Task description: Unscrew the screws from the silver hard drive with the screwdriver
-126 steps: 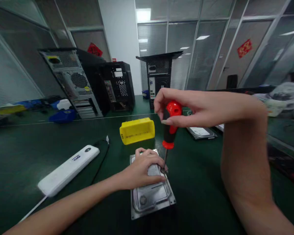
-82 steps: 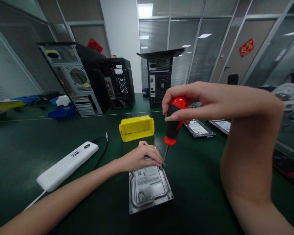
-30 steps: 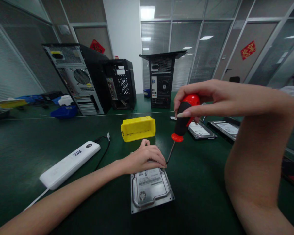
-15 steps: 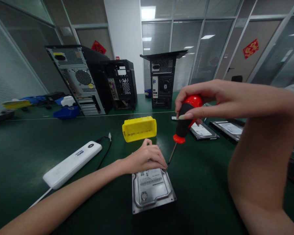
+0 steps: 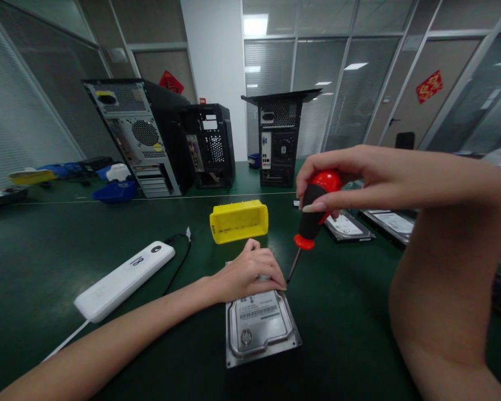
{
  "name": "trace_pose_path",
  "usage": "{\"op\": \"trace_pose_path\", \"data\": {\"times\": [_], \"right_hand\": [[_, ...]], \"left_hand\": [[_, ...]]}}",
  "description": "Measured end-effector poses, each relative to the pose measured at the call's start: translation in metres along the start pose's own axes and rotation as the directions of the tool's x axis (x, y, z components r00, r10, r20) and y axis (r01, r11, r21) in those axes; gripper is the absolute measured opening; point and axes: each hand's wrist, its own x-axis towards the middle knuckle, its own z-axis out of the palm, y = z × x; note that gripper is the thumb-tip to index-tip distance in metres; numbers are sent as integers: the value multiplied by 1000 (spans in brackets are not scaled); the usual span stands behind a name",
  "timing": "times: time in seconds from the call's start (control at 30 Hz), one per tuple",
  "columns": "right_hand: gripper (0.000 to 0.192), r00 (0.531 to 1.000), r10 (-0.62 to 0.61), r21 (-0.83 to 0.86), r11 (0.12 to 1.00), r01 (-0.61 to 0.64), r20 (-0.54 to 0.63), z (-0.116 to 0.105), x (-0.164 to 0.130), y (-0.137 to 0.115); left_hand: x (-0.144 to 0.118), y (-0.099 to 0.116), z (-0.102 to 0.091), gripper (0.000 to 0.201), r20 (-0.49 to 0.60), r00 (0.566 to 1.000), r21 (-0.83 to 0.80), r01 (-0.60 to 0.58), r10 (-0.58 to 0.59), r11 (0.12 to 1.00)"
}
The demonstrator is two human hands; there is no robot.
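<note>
A silver hard drive point(image 5: 259, 326) with a printed label lies on the green table in front of me. My left hand point(image 5: 254, 270) rests across its far end, fingers curled together and pressed down at the far right corner. In my right hand point(image 5: 329, 184) is a screwdriver point(image 5: 311, 217) with a red and black handle, gripped from above. Its shaft slants down to the left, and the tip ends right beside my left fingertips. Those fingers cover the drive's far end, so I cannot tell whether the tip touches anything.
A yellow bin point(image 5: 239, 221) lies beyond my left hand. To the left is a white power strip point(image 5: 125, 281) with cables. Other hard drives point(image 5: 346, 227) lie at the right. Computer cases point(image 5: 279, 139) and a blue bin point(image 5: 115, 191) stand at the back.
My right hand and the screwdriver have come down slightly, bringing the tip closer to my left fingertips. The left hand stays on the hard drive. The whole view has shifted a little.
</note>
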Motion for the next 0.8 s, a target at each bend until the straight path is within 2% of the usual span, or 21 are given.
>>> {"op": "trace_pose_path", "data": {"times": [0.13,0.3,0.53,0.8], "right_hand": [[31,1000,8,-22,1000,-8,18,1,0,1],[28,1000,-16,-54,998,16,11,0,-1,5],[27,996,-84,-13,996,85,34,0,-3,3],[31,990,-140,-2,990,140,15,3,-1,1]], "left_hand": [[0,2,-2,7,8,999,26,-51,50,998],[-2,2,-2,8,21,998,24,-52,52,998],[-3,-4,1,5,6,997,-112,73,-73,991],[-1,-6,0,8,48,993,-174,118,-111,978]]}}
